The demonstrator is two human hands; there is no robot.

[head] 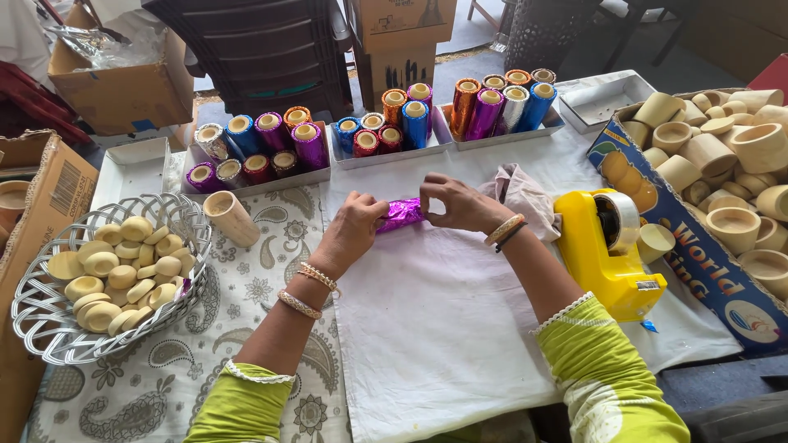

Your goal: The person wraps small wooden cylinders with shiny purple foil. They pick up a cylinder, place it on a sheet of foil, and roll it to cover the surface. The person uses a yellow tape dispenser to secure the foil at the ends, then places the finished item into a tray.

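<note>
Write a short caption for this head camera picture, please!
Both hands, left hand and right hand, grip a purple foil-wrapped tube over a white cloth, beside a yellow tape dispenser.

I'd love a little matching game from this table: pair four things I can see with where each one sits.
Things:
1. purple foil roll
2. tape dispenser
3. wire basket
4. bare tube

Places:
A. far left, filled with pale discs
B. lying alone on the patterned cloth
C. between the left hand and right hand
D. right of the hands, yellow

Pairs: 1-C, 2-D, 3-A, 4-B
</note>
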